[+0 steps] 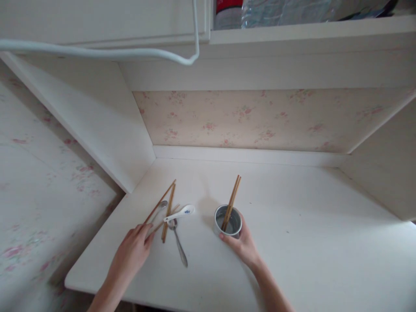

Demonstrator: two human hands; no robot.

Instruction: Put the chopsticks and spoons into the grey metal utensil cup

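Observation:
My right hand (242, 245) is wrapped round the near right side of a metal cup (216, 225). Two wooden chopsticks (233, 195) stand leaning in it, tips up to the right. To the left, my left hand (138, 242) pinches the near end of a wooden chopstick (158, 226) between thumb and fingers. Its far part passes under a white ceramic spoon (182, 212) with a blue mark. More chopsticks (169, 203) lie beside it. A small metal spoon (163, 204) has its handle end by my fingers, and another metal spoon (180, 247) points toward me.
The white tabletop (308, 260) is bounded by side panels and a low back ledge (247, 155). Above hangs an open shelf (312, 32) with plastic-wrapped things. A white cable or tube (113, 53) crosses the upper left.

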